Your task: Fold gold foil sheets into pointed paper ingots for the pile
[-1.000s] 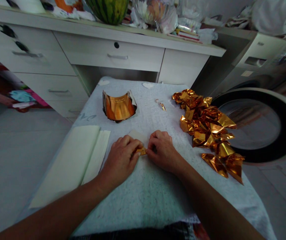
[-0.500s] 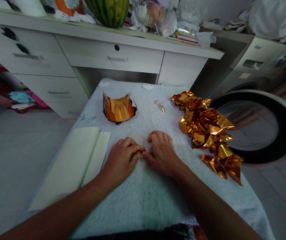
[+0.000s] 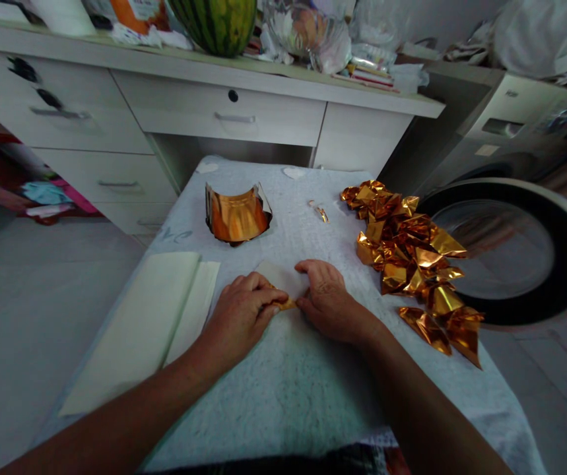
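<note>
My left hand [image 3: 243, 310] is closed in a pinch on the near edge of a small gold foil sheet [image 3: 287, 305], folded in a narrow strip. Under the foil lies a pale paper sheet [image 3: 283, 277], partly covered by both hands. My right hand [image 3: 331, 300] rests on the paper at the foil's right end, fingers lying forward and thumb apart from them. A bit of gold shows beside that thumb. Beyond my hands stands a curved stack of gold foil sheets [image 3: 238, 218]. To the right is a pile of folded gold foil pieces [image 3: 406, 244].
A folded stack of pale paper [image 3: 134, 330] lies on the left of the cloth-covered table [image 3: 283, 396]. A thin gold scrap [image 3: 321, 212] lies near the pile. White drawers [image 3: 233, 115] and a washing machine with its open door [image 3: 505, 251] stand beyond; a watermelon [image 3: 214, 23] sits on the counter.
My right hand has slid slightly to the right, away from my left fingertips, and more of the gold strip shows between them. My left hand keeps its pinch.
</note>
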Motion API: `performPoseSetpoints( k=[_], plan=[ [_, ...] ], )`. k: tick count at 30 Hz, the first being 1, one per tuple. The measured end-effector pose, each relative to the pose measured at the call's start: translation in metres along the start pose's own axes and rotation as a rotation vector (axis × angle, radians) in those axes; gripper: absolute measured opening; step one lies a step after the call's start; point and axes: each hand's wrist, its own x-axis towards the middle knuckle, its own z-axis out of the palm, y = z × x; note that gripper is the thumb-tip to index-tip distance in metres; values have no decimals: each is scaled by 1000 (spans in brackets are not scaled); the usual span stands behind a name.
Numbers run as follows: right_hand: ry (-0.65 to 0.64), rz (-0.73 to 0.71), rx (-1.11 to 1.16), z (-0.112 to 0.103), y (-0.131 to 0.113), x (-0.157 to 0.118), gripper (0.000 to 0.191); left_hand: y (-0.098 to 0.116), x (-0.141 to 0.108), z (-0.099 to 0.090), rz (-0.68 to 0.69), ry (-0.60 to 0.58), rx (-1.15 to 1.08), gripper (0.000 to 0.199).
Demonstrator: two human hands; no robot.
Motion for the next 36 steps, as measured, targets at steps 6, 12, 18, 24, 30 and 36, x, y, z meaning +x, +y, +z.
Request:
performPoseSetpoints(
  k=[6, 12, 18, 24, 30, 36],
  plan=[
    [-33, -4, -20, -1, 2, 0, 56, 0, 0, 1, 8, 6, -7, 26],
    [15, 18, -31, 3, 0, -1, 53, 1, 0, 0, 13, 15, -6, 24],
    [35, 33, -67, 5, -6, 0, 60, 0, 0, 1, 14, 10, 2, 23],
    [-64, 35, -38, -4, -4, 2, 66, -1, -1, 0, 6, -14, -3, 30],
    [-96, 29, 22, -8, 0, 2, 77, 2, -1, -2, 23, -22, -19, 31],
    [-160, 10, 28, -28, 4, 8, 74, 3, -2, -3, 44, -29, 4, 31]
  ],
)
